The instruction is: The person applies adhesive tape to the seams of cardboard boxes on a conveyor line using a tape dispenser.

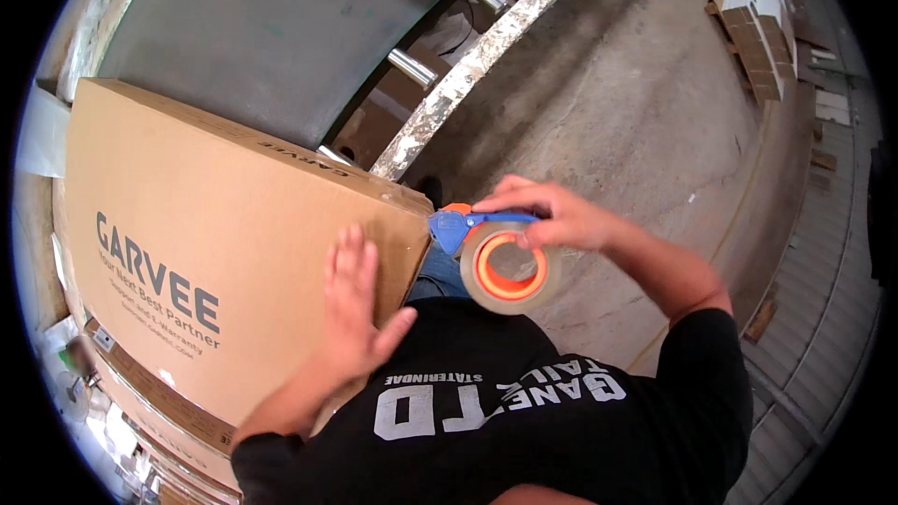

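A large flat cardboard box [253, 224] with dark printing fills the left side, standing on its edge close against me. My left hand [354, 295] lies flat on its broad face near the right end, fingers stretched out. In my right hand [552, 210] is a tape dispenser [452, 227] with a blue and orange frame, my fingers closed around its blue handle. A roll of clear tape on an orange core [484, 271] hangs from the dispenser below my hand. The dispenser's blue head meets the box's right end at its upper corner.
A dark conveyor belt [243, 28] runs behind the box, with metal rollers [412, 67] and a worn, paint-flecked side rail [496, 49]. More cardboard boxes [164, 402] lie at the lower left. Flat-packed cartons [753, 28] are stacked on a pallet at the far right, on concrete floor [636, 103].
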### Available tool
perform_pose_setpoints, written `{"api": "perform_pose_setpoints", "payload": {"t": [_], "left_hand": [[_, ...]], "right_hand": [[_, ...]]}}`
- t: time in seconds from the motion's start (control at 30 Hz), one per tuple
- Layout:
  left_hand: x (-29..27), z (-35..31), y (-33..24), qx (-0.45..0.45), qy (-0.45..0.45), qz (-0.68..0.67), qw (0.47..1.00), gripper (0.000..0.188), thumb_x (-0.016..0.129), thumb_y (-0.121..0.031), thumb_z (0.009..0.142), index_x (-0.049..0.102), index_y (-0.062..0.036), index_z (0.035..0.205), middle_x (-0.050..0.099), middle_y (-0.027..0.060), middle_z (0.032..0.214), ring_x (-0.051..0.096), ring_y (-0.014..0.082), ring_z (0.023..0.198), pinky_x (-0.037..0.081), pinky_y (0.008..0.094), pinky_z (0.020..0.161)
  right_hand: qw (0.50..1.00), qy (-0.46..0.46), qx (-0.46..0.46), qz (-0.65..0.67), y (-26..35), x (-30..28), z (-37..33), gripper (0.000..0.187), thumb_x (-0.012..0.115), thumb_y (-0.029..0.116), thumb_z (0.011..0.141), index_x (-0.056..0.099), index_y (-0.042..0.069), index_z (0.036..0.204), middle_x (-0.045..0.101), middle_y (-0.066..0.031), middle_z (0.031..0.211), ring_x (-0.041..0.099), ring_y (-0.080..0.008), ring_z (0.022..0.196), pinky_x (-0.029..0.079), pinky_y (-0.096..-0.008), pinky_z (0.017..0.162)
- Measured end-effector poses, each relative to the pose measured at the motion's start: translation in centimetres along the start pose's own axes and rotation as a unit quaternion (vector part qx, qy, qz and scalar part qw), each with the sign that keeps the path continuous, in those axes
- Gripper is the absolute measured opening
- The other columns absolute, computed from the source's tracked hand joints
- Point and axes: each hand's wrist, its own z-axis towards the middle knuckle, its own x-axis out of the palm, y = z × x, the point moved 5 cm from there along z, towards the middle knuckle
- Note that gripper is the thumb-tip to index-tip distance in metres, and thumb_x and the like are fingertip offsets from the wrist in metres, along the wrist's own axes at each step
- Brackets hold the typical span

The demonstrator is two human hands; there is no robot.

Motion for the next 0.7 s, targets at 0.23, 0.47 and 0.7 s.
{"api": "perform_pose_setpoints", "payload": {"t": [0.23,0.47,0.7], "left_hand": [[-1.2,14.3,-1.1,-0.029,0.364,-0.065,0.929,0.053,0.049,-0.045,0.104,0.066,-0.0006,0.126,0.070,0.0199,0.119,0.065,0.0303,0.113,0.047,0.0377,0.099],[1.8,14.9,-0.3,0.049,0.377,0.228,0.896,0.044,0.055,-0.048,0.098,0.074,-0.0127,0.115,0.073,0.0161,0.108,0.067,0.0358,0.101,0.051,0.0447,0.089],[2.5,7.8,-5.0,0.259,0.205,0.534,0.778,0.056,0.075,-0.045,0.082,0.065,-0.0152,0.129,0.064,0.0105,0.131,0.058,0.0311,0.125,0.048,0.0449,0.101]], "right_hand": [[0.966,-0.249,-0.071,0.013,-2.5,9.5,-3.8,0.060,0.069,0.013,0.081,0.057,0.004,0.140,0.052,-0.0112,0.123,0.053,-0.0209,0.117,0.041,-0.0320,0.100],[0.938,-0.307,-0.157,-0.027,-7.3,20.5,-4.5,0.058,0.070,0.014,0.081,0.058,0.003,0.137,0.054,-0.0134,0.120,0.054,-0.0246,0.115,0.041,-0.0340,0.103],[0.931,-0.313,-0.186,0.012,-11.9,31.8,-5.8,0.057,0.071,0.018,0.081,0.059,0.003,0.135,0.052,-0.0141,0.119,0.054,-0.0249,0.111,0.043,-0.0350,0.101]]}}
